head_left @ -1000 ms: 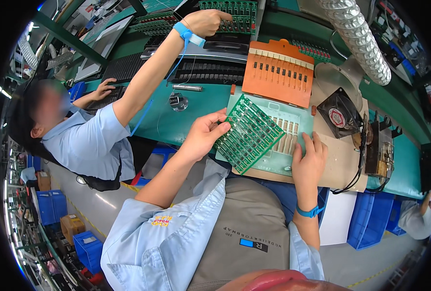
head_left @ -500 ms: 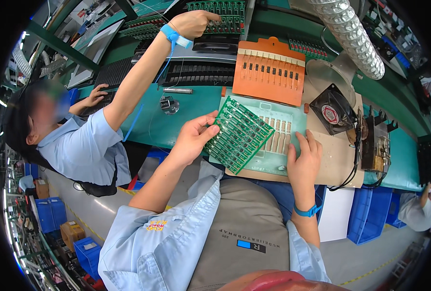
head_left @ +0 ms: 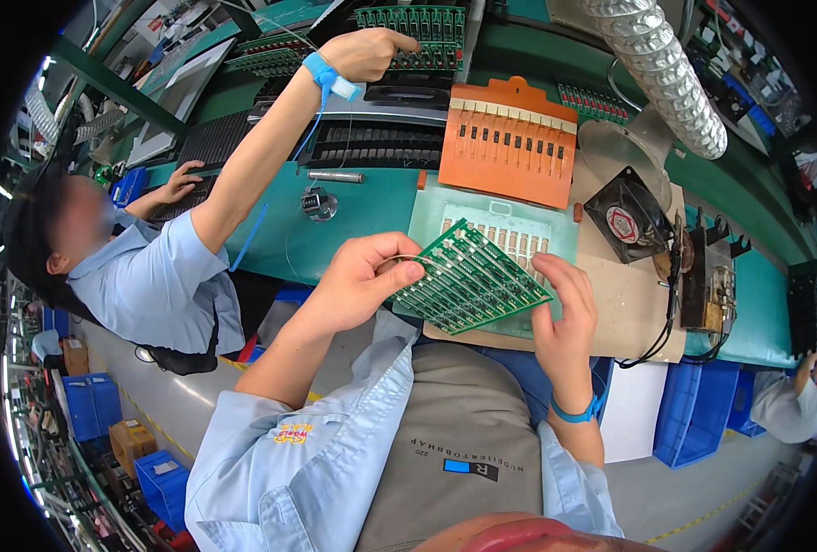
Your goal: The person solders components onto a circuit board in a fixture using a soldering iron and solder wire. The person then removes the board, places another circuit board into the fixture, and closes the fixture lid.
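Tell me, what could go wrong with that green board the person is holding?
The left hand pinches the green circuit board only at one edge, with the right hand at its far edge, so it might tilt and slip. It hangs close above the pale green tray and could knock it. The co-worker's arm stretches nearby and might bump things.

Left hand (head_left: 358, 281) pinches left edge of green circuit board (head_left: 471, 278), board tilted above pale green tray (head_left: 500, 216) on table (head_left: 353, 207). Right hand (head_left: 565, 317) supports board's right edge, fingers spread. Orange fixture (head_left: 508, 143) behind tray; black fan (head_left: 631, 219) to right. Co-worker's hand (head_left: 367, 51) touches rack of boards (head_left: 417, 23).
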The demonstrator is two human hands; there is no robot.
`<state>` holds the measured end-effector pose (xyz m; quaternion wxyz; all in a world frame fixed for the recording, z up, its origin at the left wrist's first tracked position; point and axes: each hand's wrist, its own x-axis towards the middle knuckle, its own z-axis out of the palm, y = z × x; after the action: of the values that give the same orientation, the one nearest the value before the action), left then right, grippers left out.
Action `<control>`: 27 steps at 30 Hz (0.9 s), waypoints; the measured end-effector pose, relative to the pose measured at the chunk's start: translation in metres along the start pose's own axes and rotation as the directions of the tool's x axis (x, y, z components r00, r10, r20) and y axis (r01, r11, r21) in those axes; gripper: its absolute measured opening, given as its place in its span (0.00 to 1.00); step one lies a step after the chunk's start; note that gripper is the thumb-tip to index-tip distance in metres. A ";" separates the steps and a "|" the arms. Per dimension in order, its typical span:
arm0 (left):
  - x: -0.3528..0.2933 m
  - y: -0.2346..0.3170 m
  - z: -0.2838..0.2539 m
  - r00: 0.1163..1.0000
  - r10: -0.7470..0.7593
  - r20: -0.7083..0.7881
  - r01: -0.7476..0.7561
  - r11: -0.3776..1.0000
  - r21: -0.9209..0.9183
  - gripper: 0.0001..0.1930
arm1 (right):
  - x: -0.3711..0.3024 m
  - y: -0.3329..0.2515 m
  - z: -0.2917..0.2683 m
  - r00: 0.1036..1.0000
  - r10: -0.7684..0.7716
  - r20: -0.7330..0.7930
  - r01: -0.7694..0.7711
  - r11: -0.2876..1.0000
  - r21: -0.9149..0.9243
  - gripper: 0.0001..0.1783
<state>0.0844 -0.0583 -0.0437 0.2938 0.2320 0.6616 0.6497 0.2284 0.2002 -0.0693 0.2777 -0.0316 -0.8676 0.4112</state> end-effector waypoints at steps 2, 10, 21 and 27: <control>0.001 -0.002 0.003 1.000 0.010 -0.009 -0.010 1.000 0.000 0.04 | -0.002 -0.001 0.002 1.000 0.008 0.001 -0.008 1.000 0.017 0.25; 0.006 -0.007 0.012 0.999 0.022 -0.046 -0.020 0.998 0.054 0.05 | -0.007 0.001 0.007 0.999 0.028 -0.018 -0.027 0.996 0.081 0.25; 0.003 0.008 0.010 0.999 -0.040 0.005 0.039 0.994 0.106 0.05 | -0.012 0.001 0.008 0.999 0.052 -0.014 -0.050 0.995 0.089 0.25; -0.003 0.013 0.008 1.000 0.005 -0.021 -0.004 0.997 0.076 0.04 | -0.011 0.001 0.009 0.998 0.055 0.011 -0.055 0.994 0.097 0.25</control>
<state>0.0911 -0.0541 -0.0303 0.2763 0.2377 0.6883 0.6271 0.2326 0.1914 -0.0799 0.2640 -0.0403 -0.8465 0.4605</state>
